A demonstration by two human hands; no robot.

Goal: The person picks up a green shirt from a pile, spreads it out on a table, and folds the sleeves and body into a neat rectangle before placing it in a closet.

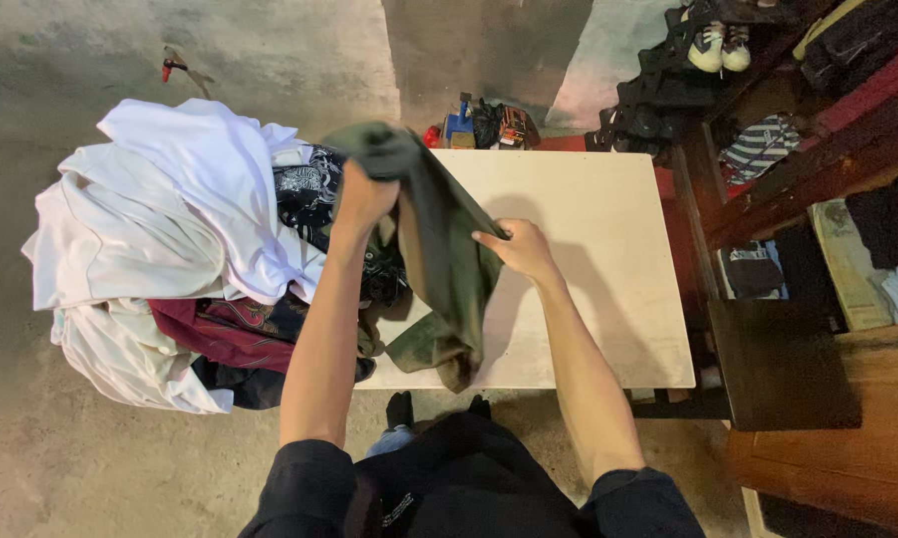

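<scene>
Left hand point(362, 197) raised, fingers closed on the top edge of a dark olive garment point(439, 249), holding it up above the worktop point(608, 259). Right hand point(517, 247) pinches the garment's right edge lower down, fingers closed on the cloth. Garment hangs between the two hands, lower part bunched and resting on the worktop near its front-left corner. Worktop is pale, rectangular, right half bare.

Left of the garment, a big clothes pile point(180, 249) covers the worktop's left end and spills past it: white pieces on top, a black patterned piece point(304, 194) just beside the left hand, a dark red one point(230, 334) lower down. Pile touches the garment's left side.

Behind the worktop, small clutter point(484, 125) including a blue item, on the floor. Right side: wooden shelves point(818, 149) with folded clothes, a striped piece point(758, 147), shoes point(718, 45) up top. Concrete floor point(90, 468) all round. Person wears dark sleeves pushed up.
</scene>
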